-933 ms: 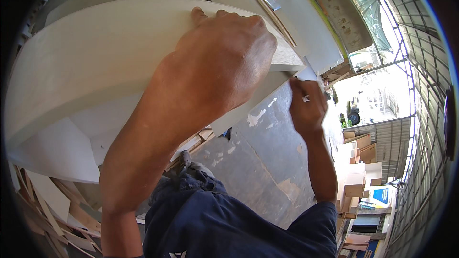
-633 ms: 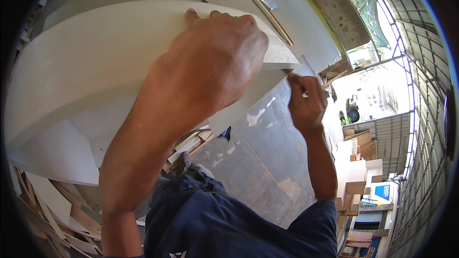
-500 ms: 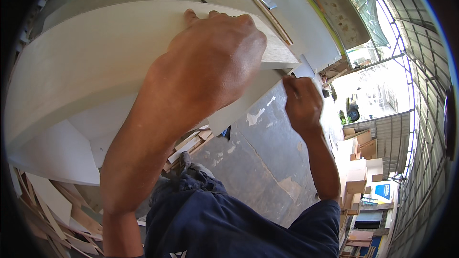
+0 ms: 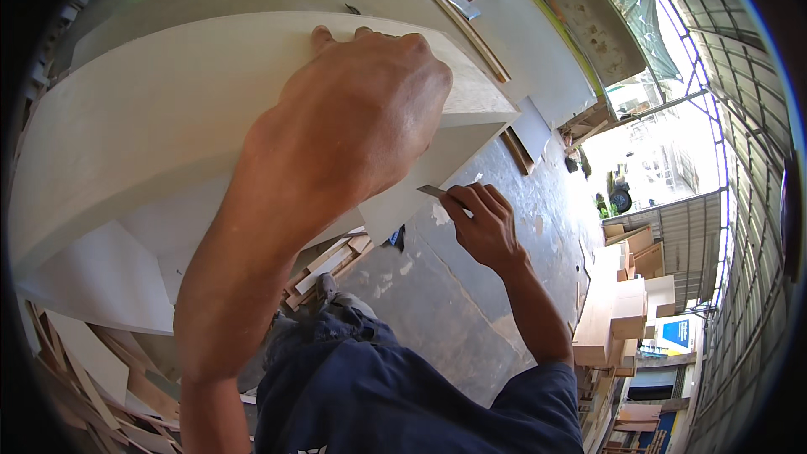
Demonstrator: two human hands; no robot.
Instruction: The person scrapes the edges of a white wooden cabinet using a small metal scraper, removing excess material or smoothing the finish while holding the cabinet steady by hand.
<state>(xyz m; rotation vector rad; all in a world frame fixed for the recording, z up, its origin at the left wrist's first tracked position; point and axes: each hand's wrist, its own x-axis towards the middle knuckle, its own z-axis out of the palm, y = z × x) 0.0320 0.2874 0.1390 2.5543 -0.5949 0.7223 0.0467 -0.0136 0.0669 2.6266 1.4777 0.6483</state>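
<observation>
Step in hand, by look of it: trimming lower edge of white board [image 4: 168, 109] propped over scrap offcuts [image 4: 332, 261].

Left hand [image 4: 361, 109] spread flat on board face, fingers over top edge, pressing, nothing enclosed.

Right hand [image 4: 483, 223] low, fingers closed on thin flat blade [image 4: 432, 191], tip at board's underside edge.

Next move likely calls for steady blade angle along edge, firm bracing.

Wood offcuts [image 4: 80, 374] litter the floor; stacked cardboard boxes [image 4: 626, 303] stand by the concrete floor [image 4: 471, 303].
</observation>
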